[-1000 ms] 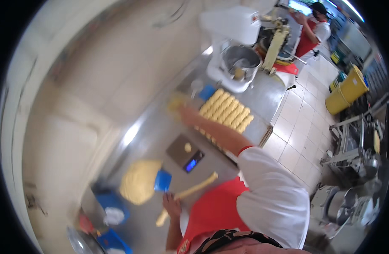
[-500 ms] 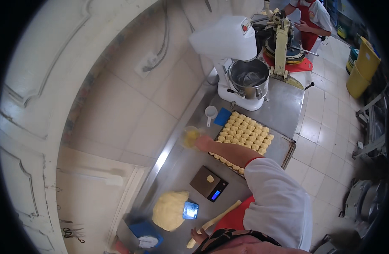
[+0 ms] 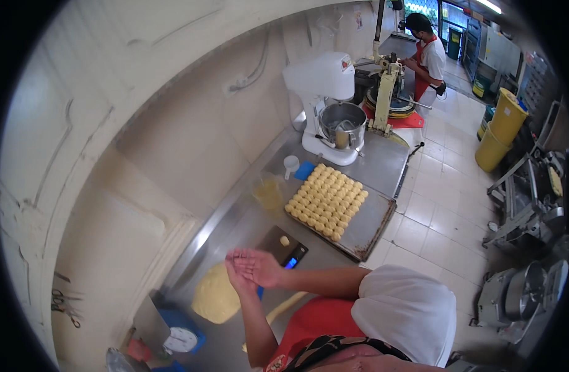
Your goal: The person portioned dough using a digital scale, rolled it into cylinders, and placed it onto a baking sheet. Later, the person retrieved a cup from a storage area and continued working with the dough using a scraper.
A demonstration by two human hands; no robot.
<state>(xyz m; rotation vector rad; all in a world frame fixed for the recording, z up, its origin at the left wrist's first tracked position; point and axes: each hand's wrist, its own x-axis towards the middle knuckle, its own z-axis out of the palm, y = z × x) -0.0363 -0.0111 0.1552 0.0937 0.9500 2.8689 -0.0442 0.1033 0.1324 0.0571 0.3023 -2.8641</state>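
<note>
My right hand (image 3: 261,266) and my left hand (image 3: 236,276) meet palm to palm, fingers stretched out, with nothing visible between them. They hover in front of a digital scale (image 3: 270,242) that bears a small dough piece (image 3: 284,240). Just left of them rests a big mound of yellow dough (image 3: 214,296). A dough rope (image 3: 285,306) lies partly hidden behind my left forearm. Beyond the scale stands a clear bowl of yellow liquid (image 3: 269,194). Rows of dough balls (image 3: 328,201) cover much of a baking tray (image 3: 372,228). A blue flat piece is mostly hidden behind my wrists.
A white stand mixer (image 3: 324,77) stands behind the tray, near a white measuring cup (image 3: 290,163) and a blue scraper (image 3: 304,170). A blue dial scale (image 3: 182,335) sits at the near left. Farther back, a co-worker (image 3: 428,62) stands by a cream-coloured press machine (image 3: 386,93).
My right hand has left the bowl of yellow liquid and come back to my left hand. My left hand has risen from the dough rope. The view has shifted, showing more of the room.
</note>
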